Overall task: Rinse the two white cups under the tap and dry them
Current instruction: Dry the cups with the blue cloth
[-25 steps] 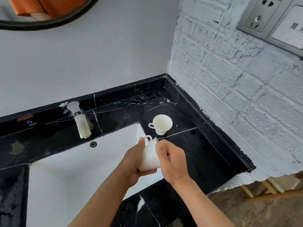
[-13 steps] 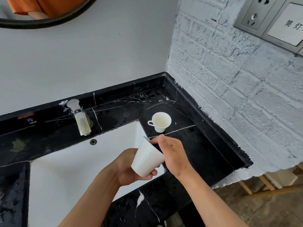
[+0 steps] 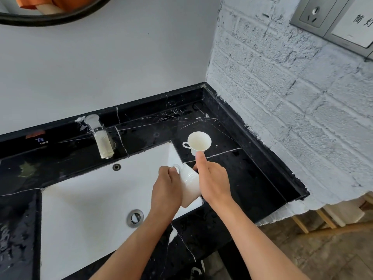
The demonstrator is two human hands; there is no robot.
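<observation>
A white cup (image 3: 189, 184) is held tilted between both hands above the right edge of the white sink (image 3: 84, 199), its base toward me and its handle up by my left fingers. My left hand (image 3: 166, 188) grips it from the left. My right hand (image 3: 212, 182) presses against its right side with the thumb pointing up. The second white cup (image 3: 198, 142) stands upright on the black marble counter (image 3: 248, 178) just beyond my hands, handle to the left. The tap (image 3: 101, 138) stands behind the sink with no water running.
A white brick wall (image 3: 282, 98) closes the counter's right side, with a socket (image 3: 311, 14) and a switch plate high up. The drain (image 3: 134, 218) sits in the basin. A round mirror's rim (image 3: 50, 21) hangs at top left. Wooden furniture (image 3: 333, 217) stands below right.
The cup has been turned in my hands, its handle now up by my left fingers. My right thumb has lifted straight. The view has tilted down, so the drain shows.
</observation>
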